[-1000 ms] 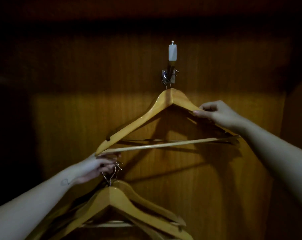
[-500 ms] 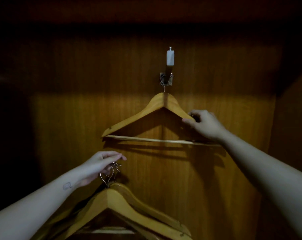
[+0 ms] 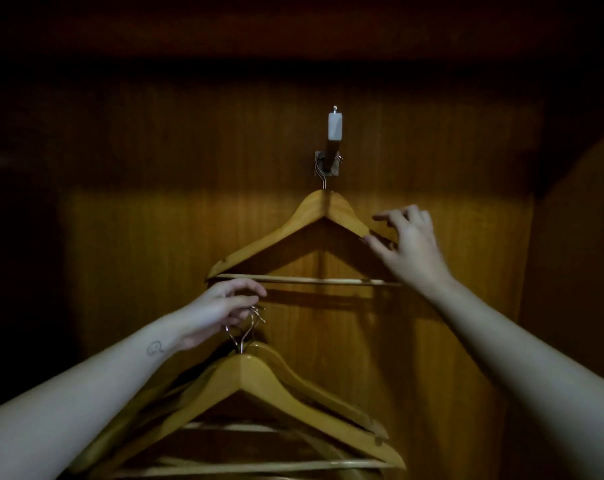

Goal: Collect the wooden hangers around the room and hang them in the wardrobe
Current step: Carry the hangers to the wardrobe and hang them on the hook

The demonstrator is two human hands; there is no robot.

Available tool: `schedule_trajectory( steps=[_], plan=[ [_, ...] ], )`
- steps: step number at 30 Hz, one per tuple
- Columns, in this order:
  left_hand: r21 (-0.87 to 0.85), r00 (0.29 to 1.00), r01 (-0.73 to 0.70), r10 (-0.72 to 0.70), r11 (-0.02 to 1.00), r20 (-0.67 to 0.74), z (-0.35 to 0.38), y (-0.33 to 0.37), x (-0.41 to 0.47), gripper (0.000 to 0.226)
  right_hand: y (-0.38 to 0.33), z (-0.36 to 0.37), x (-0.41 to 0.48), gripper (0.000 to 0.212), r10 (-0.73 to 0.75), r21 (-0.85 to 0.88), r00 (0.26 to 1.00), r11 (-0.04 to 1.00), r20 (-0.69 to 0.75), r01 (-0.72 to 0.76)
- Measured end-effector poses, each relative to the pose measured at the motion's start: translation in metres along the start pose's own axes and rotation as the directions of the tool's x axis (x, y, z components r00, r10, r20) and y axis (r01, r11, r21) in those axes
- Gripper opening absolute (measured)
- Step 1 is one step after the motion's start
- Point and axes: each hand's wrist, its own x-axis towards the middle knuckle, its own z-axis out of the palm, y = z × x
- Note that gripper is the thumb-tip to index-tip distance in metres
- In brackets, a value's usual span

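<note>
A wooden hanger (image 3: 286,237) hangs level from the metal hook (image 3: 330,161) on the wardrobe's back panel. My right hand (image 3: 409,247) is spread beside its right arm, fingers straight, thumb tip close to the wood, gripping nothing. Lower down, my left hand (image 3: 220,311) grips the metal hooks of a bunch of several wooden hangers (image 3: 245,386), which hang in front of the wardrobe's lower part. Their lower bars reach the bottom edge of the view.
The wardrobe's wooden back panel (image 3: 155,254) is lit in the middle and dark above. A side wall (image 3: 577,254) closes in on the right; the left side is in deep shadow.
The hung hanger swung level on the hook. My right hand let go of its right arm and opened. My left hand rose slightly with the bunch.
</note>
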Motion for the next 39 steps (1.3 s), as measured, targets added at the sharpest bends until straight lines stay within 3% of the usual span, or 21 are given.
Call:
schedule_trajectory(
  steps=[2,4,7,11,15,21,32,39],
  plan=[
    [-0.019,0.998,-0.018,0.019,1.000,0.053,0.003,0.006,-0.005,0.016,-0.013,-0.005,-0.013,0.025,-0.048,0.093,0.997,0.994,-0.067,0.054],
    [-0.058,0.997,-0.029,0.033,0.998,0.070,0.006,0.011,-0.008,0.016,-0.032,-0.009,-0.029,0.012,-0.074,0.260,0.992,0.965,0.104,0.044],
    [-0.162,0.997,0.001,0.011,0.987,0.076,0.012,0.017,-0.011,0.020,-0.059,-0.004,-0.056,0.008,-0.134,0.419,0.905,0.907,0.403,-0.052],
    [-0.270,0.997,0.006,0.013,0.963,0.071,0.021,0.024,-0.018,0.022,-0.083,0.017,-0.095,0.010,-0.204,0.481,0.852,0.875,0.481,-0.062],
    [-0.329,0.992,0.007,0.034,0.944,0.120,0.035,0.035,-0.026,0.021,-0.094,0.030,-0.114,0.019,-0.127,0.436,0.878,0.895,0.461,-0.100],
    [-0.308,0.984,-0.003,0.058,0.952,0.170,0.053,0.045,-0.034,0.018,-0.100,0.030,-0.125,0.015,-0.036,0.490,0.919,0.854,0.393,-0.176],
    [-0.212,0.984,-0.029,0.065,0.977,0.167,0.058,0.051,-0.045,0.017,-0.093,-0.009,-0.122,0.018,-0.097,0.705,0.914,0.670,0.393,-0.232],
    [-0.163,0.967,0.010,0.031,0.987,0.252,0.051,0.044,-0.056,0.029,-0.087,-0.060,-0.088,0.019,0.027,0.781,0.942,0.551,0.336,-0.294]
  ],
)
